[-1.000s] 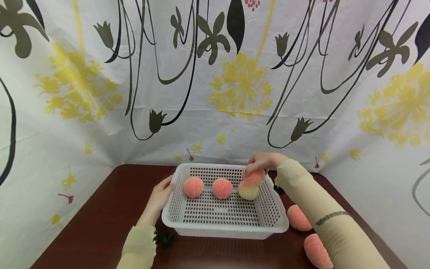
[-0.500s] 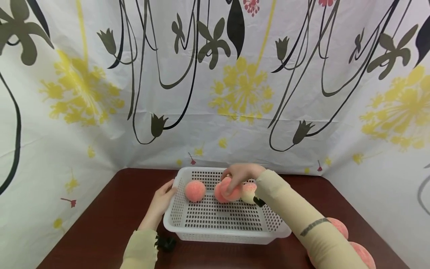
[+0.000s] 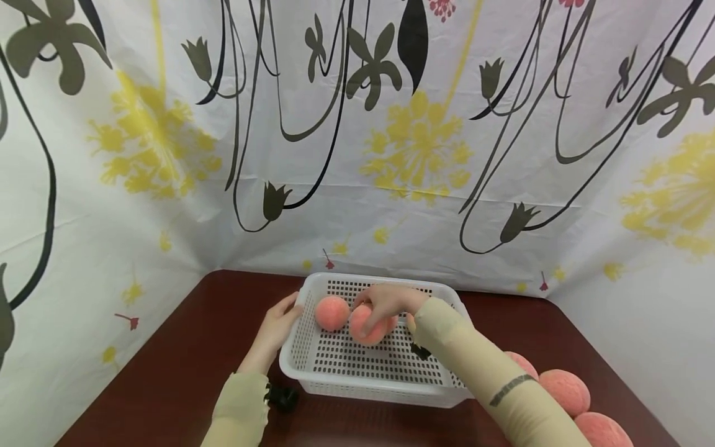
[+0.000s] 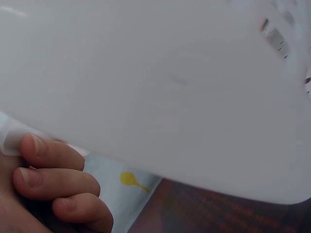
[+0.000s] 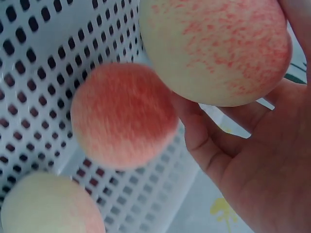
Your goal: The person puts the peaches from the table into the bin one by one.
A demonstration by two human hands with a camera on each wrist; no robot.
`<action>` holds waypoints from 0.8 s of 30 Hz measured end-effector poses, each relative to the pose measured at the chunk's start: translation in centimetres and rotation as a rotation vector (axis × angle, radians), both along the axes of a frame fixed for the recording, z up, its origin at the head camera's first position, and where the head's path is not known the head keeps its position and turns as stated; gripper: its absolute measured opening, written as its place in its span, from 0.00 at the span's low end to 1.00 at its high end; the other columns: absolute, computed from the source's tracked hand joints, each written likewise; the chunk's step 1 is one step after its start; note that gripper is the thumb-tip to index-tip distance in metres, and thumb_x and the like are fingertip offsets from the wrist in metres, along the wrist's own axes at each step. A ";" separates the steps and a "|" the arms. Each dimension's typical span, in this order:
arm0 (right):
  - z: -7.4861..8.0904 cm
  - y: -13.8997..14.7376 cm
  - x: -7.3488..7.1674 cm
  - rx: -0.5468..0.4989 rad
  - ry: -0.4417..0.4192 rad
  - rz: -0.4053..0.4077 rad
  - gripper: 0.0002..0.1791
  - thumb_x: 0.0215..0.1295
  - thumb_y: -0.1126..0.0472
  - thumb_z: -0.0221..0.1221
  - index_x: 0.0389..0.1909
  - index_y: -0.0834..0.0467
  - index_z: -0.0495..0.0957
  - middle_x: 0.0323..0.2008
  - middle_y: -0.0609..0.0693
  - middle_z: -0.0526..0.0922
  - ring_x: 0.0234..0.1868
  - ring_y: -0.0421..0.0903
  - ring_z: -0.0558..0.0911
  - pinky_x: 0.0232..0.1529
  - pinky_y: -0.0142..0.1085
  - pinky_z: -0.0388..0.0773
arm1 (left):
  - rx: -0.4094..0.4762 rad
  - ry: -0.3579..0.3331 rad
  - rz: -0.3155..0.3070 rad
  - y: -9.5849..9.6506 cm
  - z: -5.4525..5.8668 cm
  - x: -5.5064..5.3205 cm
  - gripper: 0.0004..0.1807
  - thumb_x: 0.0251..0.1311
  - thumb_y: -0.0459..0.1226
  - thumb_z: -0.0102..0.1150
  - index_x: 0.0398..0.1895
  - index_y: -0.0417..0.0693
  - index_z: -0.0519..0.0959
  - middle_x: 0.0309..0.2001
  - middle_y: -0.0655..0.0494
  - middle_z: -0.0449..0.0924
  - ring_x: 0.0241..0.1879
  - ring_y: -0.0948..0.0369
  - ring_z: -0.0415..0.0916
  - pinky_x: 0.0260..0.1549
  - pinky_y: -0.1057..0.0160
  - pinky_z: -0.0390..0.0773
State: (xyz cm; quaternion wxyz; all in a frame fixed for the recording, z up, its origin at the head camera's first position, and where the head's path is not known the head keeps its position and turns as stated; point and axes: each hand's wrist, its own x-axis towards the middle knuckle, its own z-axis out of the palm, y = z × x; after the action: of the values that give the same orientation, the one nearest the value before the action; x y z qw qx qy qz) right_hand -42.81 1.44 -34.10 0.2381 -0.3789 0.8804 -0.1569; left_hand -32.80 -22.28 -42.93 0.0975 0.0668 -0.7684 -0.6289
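Observation:
My right hand (image 3: 388,300) grips a pink-and-cream peach (image 5: 218,53) over the white perforated basket (image 3: 380,379). The fingers curl round one side of that peach in the right wrist view. Inside the basket, one peach (image 3: 332,313) lies to the left. Another peach (image 5: 124,116) sits beyond the held one, mostly covered by it in the head view, and a paler peach (image 5: 51,206) is partly hidden by my right wrist. My left hand (image 3: 279,323) holds the basket's left rim; in the left wrist view its fingers (image 4: 58,184) curl beneath the rim.
On the dark red tabletop (image 3: 167,372), several peaches (image 3: 564,392) lie right of the basket, partly behind my right sleeve (image 3: 475,354). A patterned white curtain (image 3: 335,155) closes off the back and sides. Black wrist devices (image 3: 285,397) hang at both cuffs.
My right hand has carried the held peach leftward from the basket's right end, past the right peach, to in front of the middle one. My left hand keeps its hold on the rim.

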 end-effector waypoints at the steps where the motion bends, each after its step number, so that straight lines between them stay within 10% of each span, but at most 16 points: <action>1: -0.2 -0.2 0.1 0.005 0.002 0.004 0.35 0.46 0.50 0.73 0.58 0.52 0.77 0.46 0.42 0.78 0.45 0.42 0.76 0.47 0.41 0.74 | -0.001 0.000 -0.001 0.0 0.0 0.0 0.28 0.72 0.42 0.49 0.73 0.45 0.61 0.67 0.40 0.65 0.51 0.49 0.78 0.51 0.46 0.75; 10: -1.6 -1.9 1.0 0.003 0.045 0.102 0.39 0.40 0.49 0.74 0.59 0.50 0.76 0.50 0.42 0.77 0.52 0.41 0.74 0.54 0.39 0.70 | 0.002 -0.005 0.002 0.0 -0.1 -0.2 0.29 0.72 0.42 0.49 0.73 0.45 0.61 0.65 0.39 0.68 0.49 0.51 0.79 0.48 0.49 0.77; 24: -2.9 -4.5 2.0 -0.060 -0.109 0.191 0.41 0.43 0.58 0.76 0.62 0.60 0.73 0.55 0.45 0.78 0.53 0.35 0.74 0.55 0.31 0.69 | 0.031 -0.012 -0.003 0.0 -0.2 -0.3 0.29 0.72 0.42 0.48 0.73 0.45 0.60 0.65 0.39 0.68 0.50 0.51 0.79 0.48 0.50 0.78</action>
State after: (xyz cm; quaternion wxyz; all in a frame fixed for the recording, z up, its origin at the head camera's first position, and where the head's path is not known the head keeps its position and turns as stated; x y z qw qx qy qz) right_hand -40.79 -3.03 -36.99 0.2880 -0.4591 0.8208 -0.1801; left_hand -33.10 -22.33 -43.15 0.0909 0.0708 -0.7594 -0.6404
